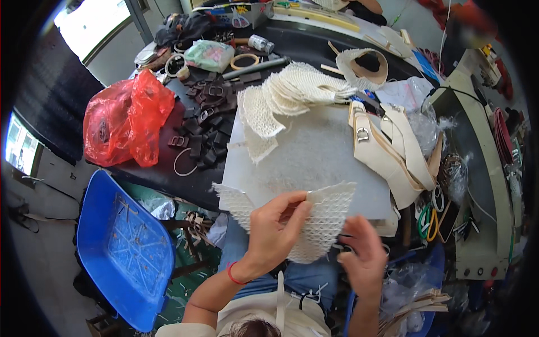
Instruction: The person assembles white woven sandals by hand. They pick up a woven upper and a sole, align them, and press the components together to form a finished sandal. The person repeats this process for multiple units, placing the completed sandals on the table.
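My left hand (276,227) pinches the upper edge of a cream woven fabric piece (325,216) between thumb and fingers. The piece is folded or bent, and one flap sticks out left of the hand. A red string (231,273) circles my left wrist. Just right of the fabric, my right hand (365,253) is slightly blurred, its thumb and fingers apart with nothing visible between them. Beyond both hands lies a pale grey board (314,151). Along its far edge sits a fanned stack of similar woven pieces (297,90).
Cream straps with buckles (387,151) lie at the board's right. Dark buckled straps (205,123) and a red plastic bag (129,121) are on the left. A blue basin (129,253) stands lower left. Scissors with yellow and green handles (429,222) hang at the right.
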`<move>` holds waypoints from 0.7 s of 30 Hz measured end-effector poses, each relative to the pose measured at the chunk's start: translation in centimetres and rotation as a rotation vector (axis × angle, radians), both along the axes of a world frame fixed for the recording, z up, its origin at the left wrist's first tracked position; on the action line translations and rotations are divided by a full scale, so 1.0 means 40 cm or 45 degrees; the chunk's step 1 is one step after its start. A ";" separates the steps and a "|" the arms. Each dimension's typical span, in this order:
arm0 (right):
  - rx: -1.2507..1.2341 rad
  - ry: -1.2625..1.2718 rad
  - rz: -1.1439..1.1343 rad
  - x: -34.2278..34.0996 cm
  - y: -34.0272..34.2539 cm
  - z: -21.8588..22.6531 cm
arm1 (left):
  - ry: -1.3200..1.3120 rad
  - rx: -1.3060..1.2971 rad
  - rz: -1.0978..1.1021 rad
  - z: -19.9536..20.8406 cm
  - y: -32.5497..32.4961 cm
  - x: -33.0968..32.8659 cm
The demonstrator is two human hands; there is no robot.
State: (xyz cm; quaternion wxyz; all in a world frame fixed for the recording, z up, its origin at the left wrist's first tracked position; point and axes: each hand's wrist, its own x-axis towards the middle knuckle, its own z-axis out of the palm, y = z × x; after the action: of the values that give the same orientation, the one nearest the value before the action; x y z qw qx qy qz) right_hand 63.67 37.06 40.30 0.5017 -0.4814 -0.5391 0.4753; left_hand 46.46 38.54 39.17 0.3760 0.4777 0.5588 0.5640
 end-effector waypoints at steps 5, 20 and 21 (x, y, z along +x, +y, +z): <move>-0.075 0.122 0.000 -0.020 0.076 -0.010 | 1.000 0.486 0.456 0.042 -0.034 -0.084; 0.568 -0.560 0.678 -0.231 0.183 0.002 | -0.765 -0.053 0.130 -0.052 -0.043 -0.114; 0.629 -0.560 0.666 -0.234 0.189 0.002 | -0.763 -0.054 0.137 -0.048 -0.041 -0.114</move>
State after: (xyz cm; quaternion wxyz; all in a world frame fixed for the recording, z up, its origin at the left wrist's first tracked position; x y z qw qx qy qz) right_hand 54.29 44.64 40.40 0.3375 -0.2834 -0.8352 0.3291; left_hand 41.90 36.92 37.25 0.5035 0.2518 0.4592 0.6872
